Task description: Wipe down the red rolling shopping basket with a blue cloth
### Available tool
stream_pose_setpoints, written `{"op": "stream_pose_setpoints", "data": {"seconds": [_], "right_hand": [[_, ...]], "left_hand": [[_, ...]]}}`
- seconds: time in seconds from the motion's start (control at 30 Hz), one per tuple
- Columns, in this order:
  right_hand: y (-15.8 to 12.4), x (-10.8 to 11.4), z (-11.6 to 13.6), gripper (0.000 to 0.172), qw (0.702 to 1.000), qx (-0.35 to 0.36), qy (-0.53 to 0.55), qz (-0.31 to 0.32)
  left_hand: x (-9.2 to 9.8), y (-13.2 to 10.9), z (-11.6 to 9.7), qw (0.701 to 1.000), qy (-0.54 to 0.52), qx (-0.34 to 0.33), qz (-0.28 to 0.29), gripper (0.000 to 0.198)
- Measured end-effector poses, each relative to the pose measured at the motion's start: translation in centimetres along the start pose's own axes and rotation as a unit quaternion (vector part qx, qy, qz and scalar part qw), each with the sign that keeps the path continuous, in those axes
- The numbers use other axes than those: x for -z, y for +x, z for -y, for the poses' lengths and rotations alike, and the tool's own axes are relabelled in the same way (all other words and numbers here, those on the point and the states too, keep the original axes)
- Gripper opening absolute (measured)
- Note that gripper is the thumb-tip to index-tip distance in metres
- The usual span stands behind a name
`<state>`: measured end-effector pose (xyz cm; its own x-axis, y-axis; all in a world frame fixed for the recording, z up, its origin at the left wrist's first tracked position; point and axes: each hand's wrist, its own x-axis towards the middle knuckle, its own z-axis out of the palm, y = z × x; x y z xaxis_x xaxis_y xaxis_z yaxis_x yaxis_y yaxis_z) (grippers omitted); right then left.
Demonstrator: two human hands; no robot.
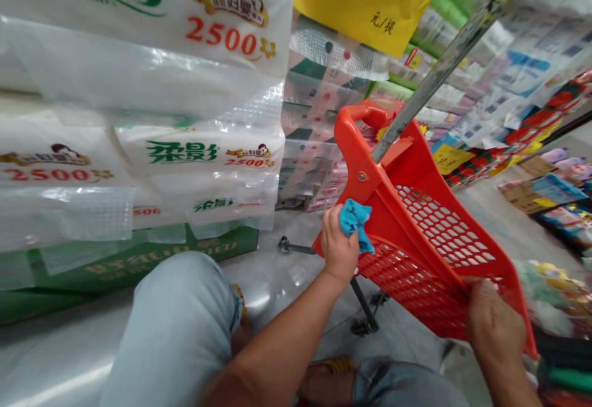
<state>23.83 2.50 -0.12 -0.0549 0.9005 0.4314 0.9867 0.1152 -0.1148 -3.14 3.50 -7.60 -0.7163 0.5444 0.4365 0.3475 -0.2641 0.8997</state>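
A red plastic shopping basket [416, 222] with perforated sides sits tilted on a wheeled frame, and a worn grey metal pole [444, 68] rises from its upper end. My left hand [338, 243] is closed around a crumpled blue cloth [355, 217] and rests against the basket's left side. At the lower right, my right hand [494, 320] grips the basket's rim, its thumb showing on top and its other fingers hidden.
Stacked white tissue packs [198, 179] fill the left, above a green box [139, 259]. A yellow price sign [370, 6] hangs at the top. Shelves of packaged goods run along the right. My knees are below, over the grey floor [277, 283].
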Motion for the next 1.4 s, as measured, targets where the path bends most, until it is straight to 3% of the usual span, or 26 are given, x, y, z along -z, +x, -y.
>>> {"op": "stream_pose_setpoints", "data": {"seconds": [0.13,0.3,0.37,0.47,0.53,0.6,0.67,0.73,0.8,0.9,1.03,1.13,1.27,1.4], "right_hand": [[0.0,-1.0,0.3,0.078,0.995,-0.019,-0.075,-0.057],[0.1,-1.0,-1.8,0.074,0.993,-0.026,-0.034,-0.112],[0.5,-0.6,-3.1,0.076,0.995,-0.048,-0.011,-0.092],[1.1,0.4,-3.5,0.073,0.995,-0.092,0.031,-0.024],[1.4,1.3,-1.7,0.07,0.994,-0.09,0.068,-0.012],[1.5,2.0,1.6,0.066,0.991,-0.03,0.126,-0.025],[1.5,2.4,5.2,0.064,0.981,0.055,0.185,-0.024],[1.5,2.2,8.0,0.063,0.978,0.076,0.188,-0.046],[1.4,1.7,9.3,0.062,0.978,0.069,0.174,-0.089],[1.3,1.3,9.1,0.063,0.973,0.056,0.174,-0.138],[1.1,2.2,8.3,0.064,0.972,0.03,0.21,-0.098],[0.8,3.4,9.5,0.059,0.961,0.031,0.267,-0.067],[0.5,3.9,11.9,0.062,0.954,0.043,0.273,-0.116],[0.0,3.4,11.3,0.059,0.948,0.04,0.259,-0.184]], "left_hand": [[0.7,1.0,-0.6,0.999,0.019,0.008,-0.042,0.039],[1.5,3.2,-5.5,0.991,-0.017,-0.134,-0.009,0.04],[2.3,3.2,-6.7,0.984,-0.014,-0.179,-0.005,0.039],[3.8,1.8,-6.7,0.978,0.013,-0.205,0.021,0.04],[4.6,0.7,-6.7,0.971,0.033,-0.234,0.045,0.039],[5.1,0.4,-7.3,0.958,0.049,-0.274,0.062,0.039],[5.7,1.2,-8.4,0.951,0.058,-0.299,0.055,0.04],[6.5,2.9,-9.7,0.95,0.068,-0.303,0.025,0.039],[7.5,5.0,-10.8,0.952,0.077,-0.296,-0.009,0.039],[9.3,7.1,-12.3,0.954,0.087,-0.286,-0.021,0.039],[11.2,6.8,-14.2,0.928,0.105,-0.352,0.061,0.04],[12.0,6.8,-15.4,0.918,0.079,-0.361,0.142,0.039],[12.2,9.7,-16.0,0.92,0.064,-0.327,0.204,0.035],[12.6,12.1,-16.9,0.885,0.114,-0.371,0.256,0.044]]}}
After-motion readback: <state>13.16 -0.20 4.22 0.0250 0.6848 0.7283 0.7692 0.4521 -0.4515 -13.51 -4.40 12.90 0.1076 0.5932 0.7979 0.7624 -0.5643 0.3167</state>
